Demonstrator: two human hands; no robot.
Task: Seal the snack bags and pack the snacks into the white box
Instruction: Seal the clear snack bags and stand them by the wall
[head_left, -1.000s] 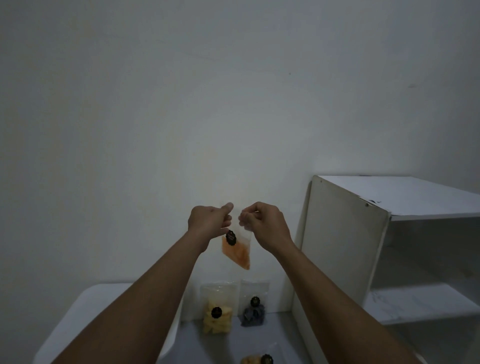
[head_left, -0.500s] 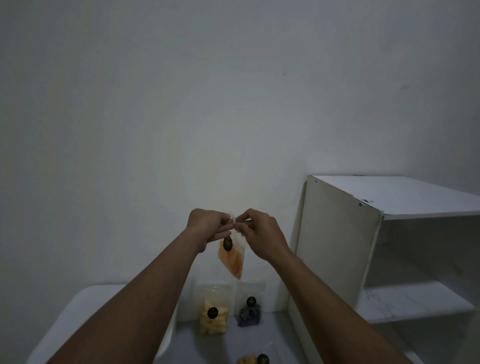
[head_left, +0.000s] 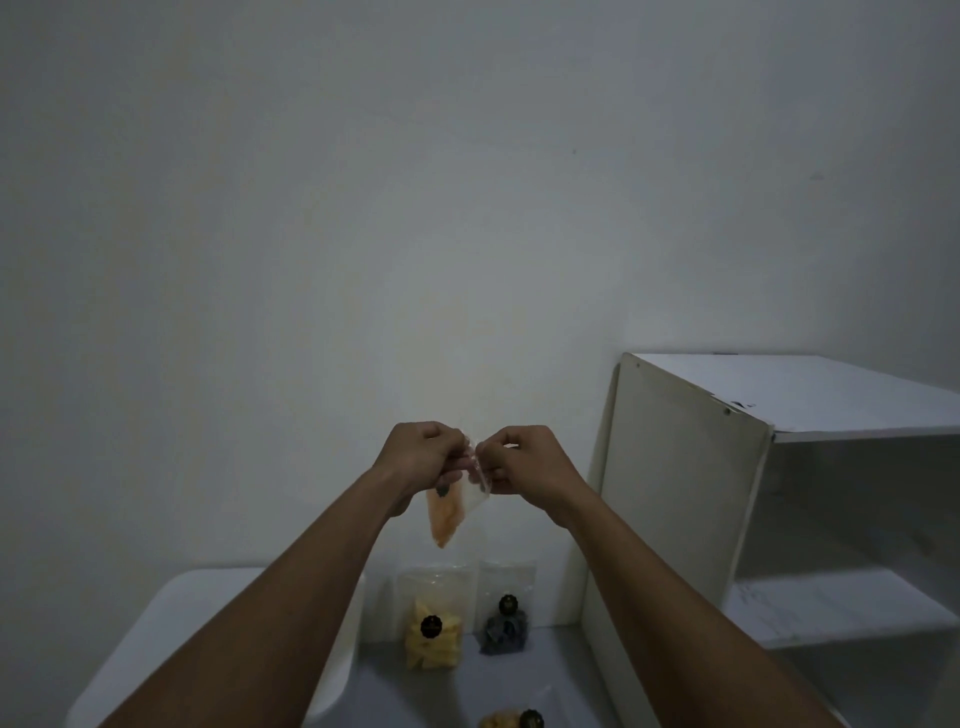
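Observation:
A small clear bag of orange snacks (head_left: 445, 514) hangs in mid-air in front of the wall. My left hand (head_left: 423, 456) and my right hand (head_left: 524, 460) both pinch its top edge, close together, and the bag tilts with its bottom corner pointing down. Below, a bag of yellow snacks (head_left: 434, 631) and a bag of dark snacks (head_left: 505, 623) lean upright against the wall on the grey surface. Another yellow bag (head_left: 511, 719) lies at the bottom edge. The white box (head_left: 171, 623) sits at the lower left, partly hidden by my left forearm.
A white shelf unit (head_left: 685, 493) stands at the right, its side panel close to my right forearm and its open shelves facing right. A plain wall fills the background. The grey surface (head_left: 550, 670) runs between the box and the shelf unit.
Both hands have drawn closer together along the bag's top edge and dropped slightly. The orange bag has swung to a steeper tilt. The camera view has shifted a little.

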